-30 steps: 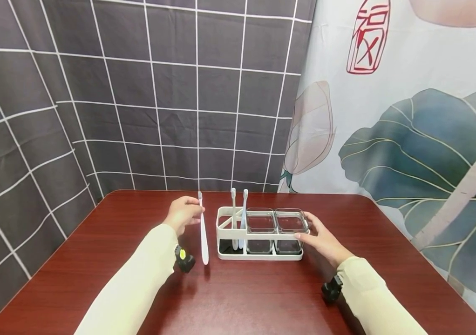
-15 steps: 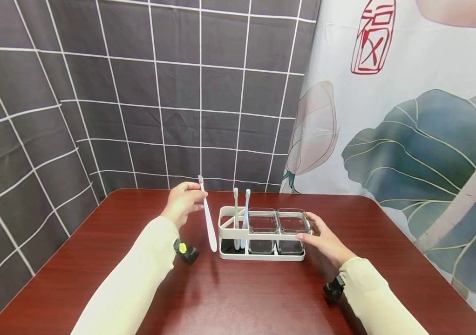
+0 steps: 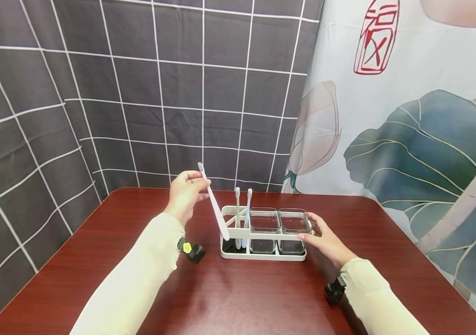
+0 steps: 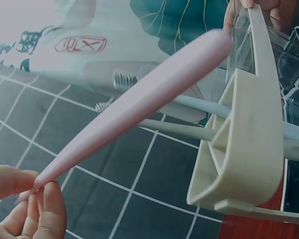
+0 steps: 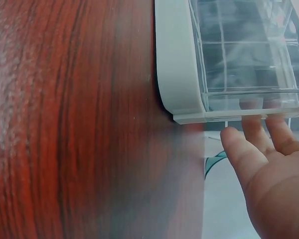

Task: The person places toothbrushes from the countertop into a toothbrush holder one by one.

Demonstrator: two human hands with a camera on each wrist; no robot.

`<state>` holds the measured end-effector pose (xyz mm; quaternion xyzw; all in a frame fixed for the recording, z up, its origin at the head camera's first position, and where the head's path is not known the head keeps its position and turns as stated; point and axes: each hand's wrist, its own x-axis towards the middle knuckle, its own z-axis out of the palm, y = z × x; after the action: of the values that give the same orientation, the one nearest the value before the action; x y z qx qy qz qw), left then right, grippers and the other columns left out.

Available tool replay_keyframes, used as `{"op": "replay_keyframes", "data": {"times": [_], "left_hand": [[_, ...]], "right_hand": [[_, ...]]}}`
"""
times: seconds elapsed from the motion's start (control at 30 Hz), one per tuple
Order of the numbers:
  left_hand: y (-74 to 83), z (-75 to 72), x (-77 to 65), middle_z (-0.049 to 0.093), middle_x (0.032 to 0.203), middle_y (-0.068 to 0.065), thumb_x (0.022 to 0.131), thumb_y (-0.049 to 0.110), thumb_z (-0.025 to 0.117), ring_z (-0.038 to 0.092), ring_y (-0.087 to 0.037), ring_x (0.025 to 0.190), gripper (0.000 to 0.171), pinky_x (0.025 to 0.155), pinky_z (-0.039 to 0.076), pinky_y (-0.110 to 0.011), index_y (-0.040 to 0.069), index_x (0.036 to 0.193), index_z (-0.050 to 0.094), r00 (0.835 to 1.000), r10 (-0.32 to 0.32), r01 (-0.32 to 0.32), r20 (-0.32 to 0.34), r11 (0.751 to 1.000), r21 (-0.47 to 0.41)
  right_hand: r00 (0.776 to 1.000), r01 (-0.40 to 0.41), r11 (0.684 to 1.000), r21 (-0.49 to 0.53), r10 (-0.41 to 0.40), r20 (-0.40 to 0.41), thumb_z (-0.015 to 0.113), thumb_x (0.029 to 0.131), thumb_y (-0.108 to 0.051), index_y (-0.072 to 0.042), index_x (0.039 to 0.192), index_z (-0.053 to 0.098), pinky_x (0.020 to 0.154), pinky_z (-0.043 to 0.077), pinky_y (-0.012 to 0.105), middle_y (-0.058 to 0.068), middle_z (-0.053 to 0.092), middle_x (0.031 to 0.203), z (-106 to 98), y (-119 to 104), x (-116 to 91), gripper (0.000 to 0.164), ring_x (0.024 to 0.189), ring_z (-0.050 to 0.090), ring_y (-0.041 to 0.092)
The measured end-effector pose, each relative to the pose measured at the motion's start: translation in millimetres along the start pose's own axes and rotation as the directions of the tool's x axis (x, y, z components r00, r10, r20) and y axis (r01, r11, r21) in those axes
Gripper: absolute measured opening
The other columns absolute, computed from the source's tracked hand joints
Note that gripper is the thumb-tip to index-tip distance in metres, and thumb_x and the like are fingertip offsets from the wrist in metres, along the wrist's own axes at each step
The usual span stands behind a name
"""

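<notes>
A pale pink toothbrush (image 3: 216,204) slants in the air, bristle head up at the left. My left hand (image 3: 186,193) pinches it near the head, with fingertips (image 4: 50,199) and thumb around the thin neck. Its thick handle end overlaps the left compartment of the white toothbrush holder (image 3: 277,236) in the head view. Two toothbrushes stand in that holder, one greyish (image 3: 238,214) and one light blue (image 3: 248,214). My right hand (image 3: 326,239) grips the holder's right end, thumb at the front rail and fingers around the back corner.
Two clear cups (image 3: 264,221) sit side by side in the holder's right part. The holder stands on a dark red wooden table (image 3: 238,298). Behind it hangs a grey cloth with white grid lines (image 3: 171,93), and a flower-print curtain (image 3: 422,139) on the right.
The left hand has raised the pink toothbrush and tilted it, its handle end swinging right and up to the holder's left compartment. The right hand stays on the holder.
</notes>
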<state>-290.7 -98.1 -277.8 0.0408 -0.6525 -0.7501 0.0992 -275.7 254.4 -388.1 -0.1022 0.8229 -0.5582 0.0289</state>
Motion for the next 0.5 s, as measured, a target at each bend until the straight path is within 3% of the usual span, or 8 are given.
{"op": "replay_keyframes", "data": {"times": [0.27, 0.5], "left_hand": [[7.7, 7.7, -4.7, 0.061, 0.093, -0.011, 0.084, -0.007, 0.063, 0.061, -0.009, 0.069, 0.033, 0.059, 0.055, -0.022, -0.005, 0.115, 0.052, 0.992, 0.094, -0.099, -0.083, 0.993, -0.062], [6.4, 19.2, -9.8, 0.057, 0.083, -0.005, 0.081, -0.012, 0.064, 0.059, -0.008, 0.065, 0.030, 0.057, 0.055, -0.022, -0.004, 0.108, 0.054, 0.961, 0.238, -0.260, -0.144, 0.953, -0.157]], "right_hand": [[1.000, -0.007, 1.000, -0.007, 0.007, 0.008, 0.065, 0.090, -0.018, -0.008, 0.150, 0.016, 0.107, 0.034, 0.059, 0.026, 0.035, 0.146, -0.1, 0.3, -0.9, 0.078, 0.133, 0.036, 0.042], [1.000, 0.014, 1.000, -0.015, -0.014, 0.003, 0.065, 0.090, -0.017, -0.006, 0.150, 0.017, 0.106, 0.035, 0.058, 0.027, 0.035, 0.145, 0.2, 0.5, -1.2, 0.077, 0.132, 0.037, 0.043]]}}
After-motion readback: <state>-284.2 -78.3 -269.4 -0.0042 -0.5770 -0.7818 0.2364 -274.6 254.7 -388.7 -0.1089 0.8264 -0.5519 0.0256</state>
